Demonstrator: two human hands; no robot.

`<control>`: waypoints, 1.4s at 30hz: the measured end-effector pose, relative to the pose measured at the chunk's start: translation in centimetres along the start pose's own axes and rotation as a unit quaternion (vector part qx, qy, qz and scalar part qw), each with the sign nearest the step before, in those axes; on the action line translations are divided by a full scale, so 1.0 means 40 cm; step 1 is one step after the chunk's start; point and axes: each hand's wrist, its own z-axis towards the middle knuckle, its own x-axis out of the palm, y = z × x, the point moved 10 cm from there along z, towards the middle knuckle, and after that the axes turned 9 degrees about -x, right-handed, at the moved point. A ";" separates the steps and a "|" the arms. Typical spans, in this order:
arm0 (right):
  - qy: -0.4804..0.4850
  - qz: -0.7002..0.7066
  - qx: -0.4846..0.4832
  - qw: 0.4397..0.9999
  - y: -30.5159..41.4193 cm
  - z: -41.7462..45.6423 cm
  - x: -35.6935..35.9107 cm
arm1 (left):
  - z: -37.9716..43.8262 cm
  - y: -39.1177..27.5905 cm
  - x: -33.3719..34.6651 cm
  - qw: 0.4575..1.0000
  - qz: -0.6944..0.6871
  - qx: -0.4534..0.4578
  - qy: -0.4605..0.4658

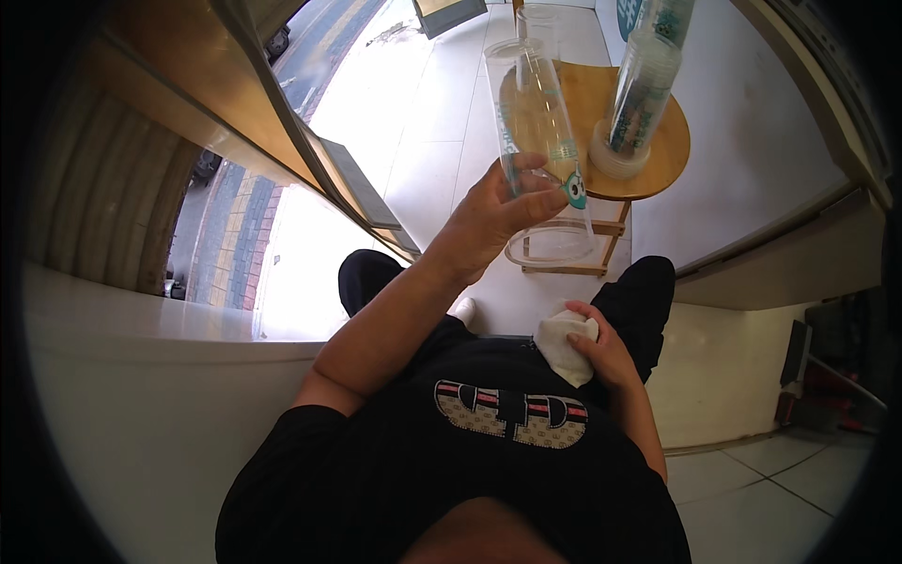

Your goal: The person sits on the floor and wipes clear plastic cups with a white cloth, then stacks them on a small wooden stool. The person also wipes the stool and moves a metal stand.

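My left hand (514,201) is raised in front of me, its thumb and fingers around a tall clear plastic cup (535,120) with teal print and a cartoon figure. The cup is tilted, its wide rim towards me and its narrower end away. Low by my right thigh, my right hand (599,345) grips a crumpled white cloth (564,344). Beyond the cup stands a round wooden stool (659,166) bearing stacked clear plastic cups (638,102) with similar print. Another clear cup (539,25) shows partly behind the one I hold; what it rests on is hidden.
A white panel (747,120) rises right of the stool. On the left are a wood-coloured frame (282,134) and a white ledge (176,331), with a paved street outside. Pale tiles (437,120) cover the floor ahead. Dark and red objects (831,395) lie at far right.
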 end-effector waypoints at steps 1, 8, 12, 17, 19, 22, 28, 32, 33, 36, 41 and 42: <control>0.005 -0.001 -0.004 1.000 -0.002 -0.008 -0.002 | -0.002 -0.002 0.008 1.000 0.003 0.000 0.004; 0.025 -0.043 -0.020 0.999 -0.010 -0.045 -0.007 | -0.015 -0.010 0.040 0.995 0.090 0.032 -0.026; 0.011 -0.005 0.012 1.000 -0.048 -0.036 -0.022 | -0.014 -0.017 0.038 0.986 0.142 0.079 -0.023; 0.006 0.101 0.055 0.993 -0.114 -0.010 -0.036 | -0.016 -0.031 0.029 0.982 0.158 0.096 -0.028; 0.012 0.127 0.057 0.990 -0.129 0.000 -0.037 | -0.012 -0.043 0.021 0.979 0.162 0.119 -0.023; 0.022 0.159 0.060 0.985 -0.136 0.015 -0.034 | -0.009 -0.067 0.001 0.987 0.107 0.112 -0.035; 0.034 0.189 0.055 0.980 -0.145 0.029 -0.034 | 0.008 -0.158 -0.045 0.970 0.131 0.194 -0.070; 0.033 0.178 0.058 0.982 -0.150 0.031 -0.033 | 0.010 -0.241 -0.075 0.958 0.119 0.249 -0.081; 0.033 0.171 0.055 0.983 -0.154 0.033 -0.038 | 0.012 -0.262 -0.088 0.956 0.108 0.262 -0.081; 0.023 0.160 0.051 0.986 -0.156 0.033 -0.045 | 0.005 -0.317 -0.099 0.949 0.090 0.295 -0.068; 0.027 0.158 0.045 0.986 -0.155 0.034 -0.046 | 0.002 -0.374 -0.097 0.933 0.112 0.338 -0.053; 0.027 0.156 0.046 0.986 -0.156 0.033 -0.048 | 0.002 -0.382 -0.098 0.929 0.128 0.341 -0.064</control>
